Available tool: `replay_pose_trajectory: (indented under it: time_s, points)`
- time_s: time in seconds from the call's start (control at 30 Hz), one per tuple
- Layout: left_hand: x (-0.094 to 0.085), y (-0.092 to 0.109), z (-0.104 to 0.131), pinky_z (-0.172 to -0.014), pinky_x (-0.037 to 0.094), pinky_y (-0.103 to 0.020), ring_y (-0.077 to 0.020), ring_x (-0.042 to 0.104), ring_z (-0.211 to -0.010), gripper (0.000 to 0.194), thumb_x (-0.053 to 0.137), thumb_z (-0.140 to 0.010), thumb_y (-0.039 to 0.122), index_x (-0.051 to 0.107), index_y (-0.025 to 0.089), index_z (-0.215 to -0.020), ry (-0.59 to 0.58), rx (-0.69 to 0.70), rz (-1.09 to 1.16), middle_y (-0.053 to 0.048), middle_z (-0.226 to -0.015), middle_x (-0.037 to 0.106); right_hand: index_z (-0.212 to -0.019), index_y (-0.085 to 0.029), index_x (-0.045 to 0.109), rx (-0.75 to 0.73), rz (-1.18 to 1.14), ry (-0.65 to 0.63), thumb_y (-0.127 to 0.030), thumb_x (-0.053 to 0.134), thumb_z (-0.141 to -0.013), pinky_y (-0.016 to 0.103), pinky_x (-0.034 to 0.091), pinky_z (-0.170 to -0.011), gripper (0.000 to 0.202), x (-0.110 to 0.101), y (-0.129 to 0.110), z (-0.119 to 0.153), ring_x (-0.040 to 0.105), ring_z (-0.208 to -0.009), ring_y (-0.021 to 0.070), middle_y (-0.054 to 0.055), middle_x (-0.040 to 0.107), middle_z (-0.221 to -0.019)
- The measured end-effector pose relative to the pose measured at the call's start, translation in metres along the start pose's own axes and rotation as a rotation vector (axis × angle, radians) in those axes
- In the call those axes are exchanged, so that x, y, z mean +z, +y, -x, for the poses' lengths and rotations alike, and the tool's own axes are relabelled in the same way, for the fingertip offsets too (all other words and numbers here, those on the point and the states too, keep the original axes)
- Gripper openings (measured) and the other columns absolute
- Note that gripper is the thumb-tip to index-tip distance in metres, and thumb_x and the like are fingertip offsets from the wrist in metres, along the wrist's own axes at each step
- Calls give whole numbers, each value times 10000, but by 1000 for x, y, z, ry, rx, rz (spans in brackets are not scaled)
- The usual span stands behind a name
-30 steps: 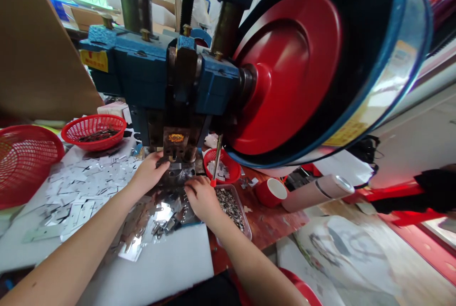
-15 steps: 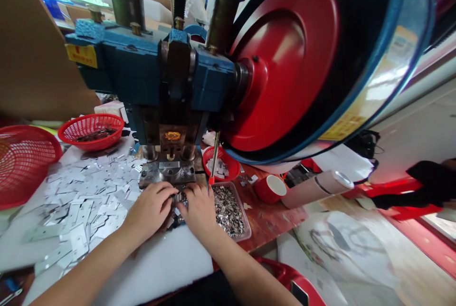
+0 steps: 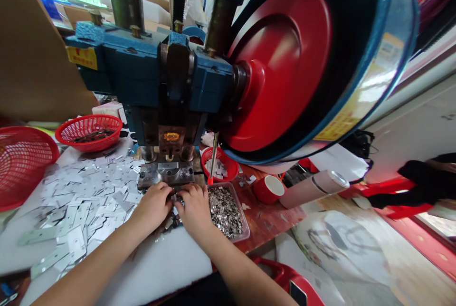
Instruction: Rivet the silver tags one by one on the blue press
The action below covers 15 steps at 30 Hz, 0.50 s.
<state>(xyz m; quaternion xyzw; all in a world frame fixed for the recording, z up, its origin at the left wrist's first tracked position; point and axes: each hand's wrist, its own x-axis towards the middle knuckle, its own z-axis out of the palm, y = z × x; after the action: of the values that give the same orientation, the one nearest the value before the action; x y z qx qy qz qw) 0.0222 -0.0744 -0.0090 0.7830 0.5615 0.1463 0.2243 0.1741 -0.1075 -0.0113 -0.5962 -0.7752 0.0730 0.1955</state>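
My left hand (image 3: 153, 207) and my right hand (image 3: 195, 210) are close together just in front of the metal die block (image 3: 166, 174) on the press. Both hands have curled fingers, with the fingertips meeting over small metal parts (image 3: 170, 223). Whatever is pinched there is too small and too covered to make out. Beside my right hand stands a clear plastic box (image 3: 245, 232) full of tiny shiny metal pieces. To the left of my left hand, flat silvery metal plates (image 3: 81, 215) lie in a loose heap on white foam.
Above the hands rises a blue press (image 3: 131, 68) with a big red flywheel (image 3: 285, 68). Red baskets (image 3: 89, 142) stand at the left, and a small red basket (image 3: 228, 156) sits behind the box. A red cup (image 3: 265, 191) and a pale bottle (image 3: 309, 192) are at the right.
The view has shifted slightly. Both hands stay together in front of the die, their fingers moved a little; the dark piece seen between them earlier is now mostly hidden.
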Motion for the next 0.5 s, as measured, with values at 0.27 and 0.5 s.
replay_pose_trajectory:
  time_s: [0.27, 0.5]
  points:
    - [-9, 2, -2, -748, 445, -319, -208, 614, -812, 122, 528, -765, 249, 638, 201, -785, 8, -123, 134, -49, -833, 673, -978, -243, 611, 42, -17, 69, -320, 554, -883, 388, 327, -960, 135, -6, 9, -2, 512, -1014, 208, 19, 629, -1034]
    - [-25, 0, 12, -754, 478, -300, -188, 645, -850, 290, 472, -812, 360, 635, 252, -1025, 71, -177, 330, -5, -936, 704, -937, -274, 650, 43, 172, 91, -291, 549, -878, 355, 354, -827, 118, -14, 46, -28, 512, -937, 220, 12, 637, -955]
